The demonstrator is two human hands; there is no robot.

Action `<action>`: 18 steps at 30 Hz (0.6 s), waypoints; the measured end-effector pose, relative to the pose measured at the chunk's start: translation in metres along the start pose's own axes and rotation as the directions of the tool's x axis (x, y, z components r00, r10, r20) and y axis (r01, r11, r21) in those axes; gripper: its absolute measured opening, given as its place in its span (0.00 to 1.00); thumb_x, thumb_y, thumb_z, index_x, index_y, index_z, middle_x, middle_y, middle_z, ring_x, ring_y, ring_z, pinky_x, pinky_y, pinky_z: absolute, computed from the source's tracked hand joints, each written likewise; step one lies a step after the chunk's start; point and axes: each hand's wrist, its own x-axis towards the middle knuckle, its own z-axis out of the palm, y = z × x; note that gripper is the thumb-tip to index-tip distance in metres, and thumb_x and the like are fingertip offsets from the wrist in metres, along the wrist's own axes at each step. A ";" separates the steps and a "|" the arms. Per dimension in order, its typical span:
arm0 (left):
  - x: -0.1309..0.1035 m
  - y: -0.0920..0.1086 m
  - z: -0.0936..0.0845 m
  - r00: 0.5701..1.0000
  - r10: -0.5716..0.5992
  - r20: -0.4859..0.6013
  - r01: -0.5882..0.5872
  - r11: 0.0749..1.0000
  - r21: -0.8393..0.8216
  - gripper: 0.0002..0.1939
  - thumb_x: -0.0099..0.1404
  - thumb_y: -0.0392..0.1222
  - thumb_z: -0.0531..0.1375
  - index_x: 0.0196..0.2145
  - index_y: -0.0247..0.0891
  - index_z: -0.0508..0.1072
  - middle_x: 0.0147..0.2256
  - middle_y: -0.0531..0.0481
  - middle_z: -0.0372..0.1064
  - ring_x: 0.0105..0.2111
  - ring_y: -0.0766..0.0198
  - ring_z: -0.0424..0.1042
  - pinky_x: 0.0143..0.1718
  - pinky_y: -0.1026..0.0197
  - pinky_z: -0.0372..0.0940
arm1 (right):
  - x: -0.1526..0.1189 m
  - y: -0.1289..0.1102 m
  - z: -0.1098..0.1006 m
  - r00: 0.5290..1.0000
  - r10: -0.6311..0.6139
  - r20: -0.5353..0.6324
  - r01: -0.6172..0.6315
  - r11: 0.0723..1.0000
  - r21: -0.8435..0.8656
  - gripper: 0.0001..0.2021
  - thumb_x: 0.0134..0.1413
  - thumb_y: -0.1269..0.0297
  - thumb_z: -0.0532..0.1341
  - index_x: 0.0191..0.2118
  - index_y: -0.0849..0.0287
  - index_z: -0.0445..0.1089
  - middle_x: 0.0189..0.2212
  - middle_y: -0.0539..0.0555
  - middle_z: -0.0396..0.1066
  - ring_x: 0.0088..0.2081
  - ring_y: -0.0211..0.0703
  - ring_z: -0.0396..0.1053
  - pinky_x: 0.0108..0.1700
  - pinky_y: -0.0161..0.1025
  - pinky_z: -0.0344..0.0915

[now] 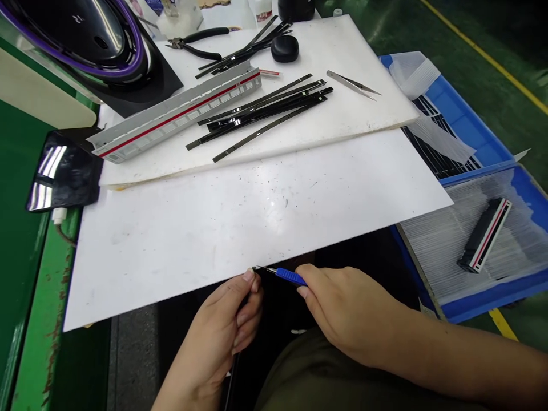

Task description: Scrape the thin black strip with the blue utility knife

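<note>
Just off the front edge of the white board [171, 228], my left hand [231, 319] pinches a thin black strip [232, 374] between thumb and fingers. Most of that strip is hidden by the palm; a small dark end shows at the fingertips. My right hand [342, 305] is closed around a blue-handled craft knife [290, 277]. Its narrow metal blade points left and meets or nearly meets the dark end at my left fingertips. Whether the blade cuts into it I cannot tell.
On a white foam slab [363, 117] lie several black strips [261, 111], a grey model train car body [180, 117], tweezers [353, 84], cutting pliers [199, 43] and a black rounded case [285, 48]. Blue trays [483, 128] stand right, one holding a dark model piece [483, 235].
</note>
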 end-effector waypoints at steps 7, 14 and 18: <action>0.000 0.001 0.000 1.000 0.001 -0.012 0.000 1.000 0.025 0.19 0.61 0.58 0.64 0.28 0.39 0.66 0.16 0.61 0.49 0.12 0.77 0.42 0.11 0.74 0.42 | 0.004 -0.002 0.003 0.998 -0.049 -0.049 0.044 0.995 -0.086 0.10 0.70 0.68 0.47 0.41 0.57 0.65 0.28 0.53 0.72 0.25 0.46 0.70 0.24 0.41 0.51; -0.001 -0.001 0.000 1.000 0.006 -0.016 -0.006 1.000 0.011 0.19 0.63 0.56 0.63 0.28 0.39 0.66 0.16 0.61 0.49 0.13 0.77 0.42 0.11 0.75 0.42 | 0.006 -0.003 0.000 0.994 -0.077 -0.074 0.065 0.987 -0.149 0.09 0.69 0.67 0.48 0.40 0.55 0.64 0.27 0.51 0.72 0.24 0.48 0.70 0.23 0.42 0.47; -0.002 0.000 0.001 1.000 0.001 -0.013 -0.001 1.000 0.004 0.20 0.62 0.57 0.64 0.28 0.39 0.66 0.16 0.61 0.49 0.13 0.77 0.42 0.11 0.75 0.42 | 0.008 -0.002 0.000 0.995 -0.061 -0.079 0.046 0.983 -0.177 0.08 0.69 0.67 0.49 0.40 0.54 0.63 0.26 0.50 0.72 0.24 0.49 0.71 0.22 0.42 0.45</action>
